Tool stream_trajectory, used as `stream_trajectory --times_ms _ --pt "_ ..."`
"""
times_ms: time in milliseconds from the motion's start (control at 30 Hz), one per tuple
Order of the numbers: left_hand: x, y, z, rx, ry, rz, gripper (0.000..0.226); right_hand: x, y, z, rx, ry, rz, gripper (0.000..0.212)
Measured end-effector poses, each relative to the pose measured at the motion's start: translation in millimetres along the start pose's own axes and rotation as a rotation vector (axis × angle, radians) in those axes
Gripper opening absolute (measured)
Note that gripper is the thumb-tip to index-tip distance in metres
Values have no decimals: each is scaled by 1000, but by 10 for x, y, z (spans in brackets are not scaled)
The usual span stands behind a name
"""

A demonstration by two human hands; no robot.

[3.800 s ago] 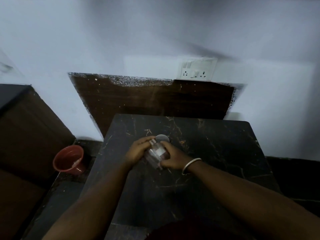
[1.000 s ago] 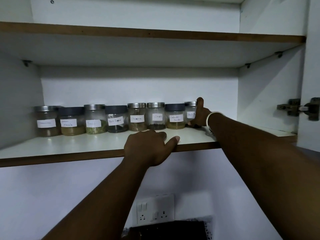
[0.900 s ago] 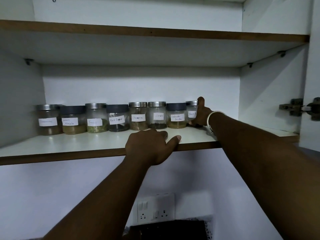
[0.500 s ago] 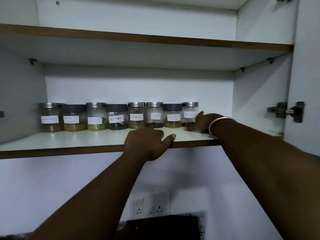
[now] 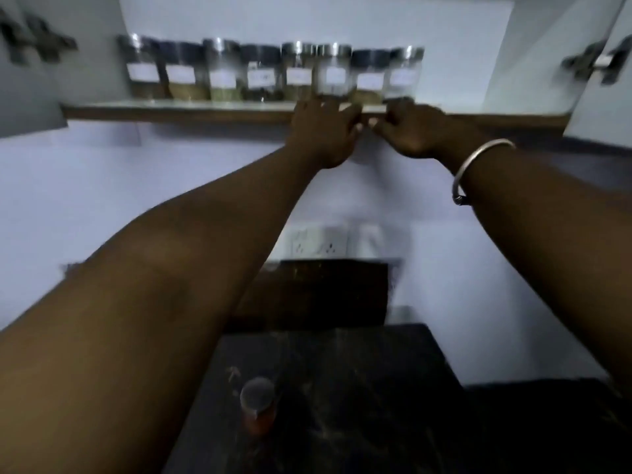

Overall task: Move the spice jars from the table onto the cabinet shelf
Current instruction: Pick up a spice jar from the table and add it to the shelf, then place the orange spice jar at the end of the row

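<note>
Several labelled spice jars (image 5: 261, 75) stand in a row along the back of the cabinet shelf (image 5: 178, 111). The rightmost jar (image 5: 403, 75) stands free, just above my right hand. My left hand (image 5: 323, 131) rests on the shelf's front edge, holding nothing. My right hand (image 5: 415, 130), with a metal bangle on the wrist, hangs at the shelf edge with fingers loosely curled and empty. One jar with reddish contents and a grey lid (image 5: 257, 407) stands on the dark marble table (image 5: 376, 388) below. The picture is blurred by motion.
Open cabinet doors with hinges (image 5: 595, 61) flank the shelf on both sides. A wall socket plate (image 5: 316, 241) sits above a dark wooden board (image 5: 325, 289) that leans behind the table.
My right hand has let go of the rightmost jar and drawn back to the shelf edge. The view has tipped downward, which brings the table and its remaining jar into sight.
</note>
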State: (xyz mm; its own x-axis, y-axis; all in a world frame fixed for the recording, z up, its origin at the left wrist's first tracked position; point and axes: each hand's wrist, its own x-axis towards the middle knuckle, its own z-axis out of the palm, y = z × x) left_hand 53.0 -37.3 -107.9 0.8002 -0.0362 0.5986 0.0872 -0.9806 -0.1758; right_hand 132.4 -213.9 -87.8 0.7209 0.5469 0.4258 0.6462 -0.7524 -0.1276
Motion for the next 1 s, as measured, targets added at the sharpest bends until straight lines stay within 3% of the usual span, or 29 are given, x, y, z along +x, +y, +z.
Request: stream_trajectory --times_ms 100,200,300,433,533,733,900,1000 --pt "-509 165 167 -124 90 57 59 -473 -236 385 77 161 -69 65" --pt "-1320 248 516 -392 109 53 61 -1083 -710 1131 421 85 -11 47" --pt "-2364 182 1038 -490 -175 -137 59 -1779 -1182 2053 566 -117 68 35" --pt "-3781 71 1728 -575 -605 -440 69 -2456 -1537 3041 501 -662 -4 53" --pt "-4286 -30 2012 -499 -865 -538 90 -2671 -1702 3524 396 -845 -95 69" --pt "-4319 -112 2245 -673 -918 -631 102 -2753 -1792 4084 182 -1003 -102 86" --pt "-4232 -43 2471 -755 -858 -683 91 -2731 -1761 4287 352 -943 -41 100" --pt "-4257 7 2574 -767 -762 -743 69 -2710 -1687 4342 594 -796 100 86"
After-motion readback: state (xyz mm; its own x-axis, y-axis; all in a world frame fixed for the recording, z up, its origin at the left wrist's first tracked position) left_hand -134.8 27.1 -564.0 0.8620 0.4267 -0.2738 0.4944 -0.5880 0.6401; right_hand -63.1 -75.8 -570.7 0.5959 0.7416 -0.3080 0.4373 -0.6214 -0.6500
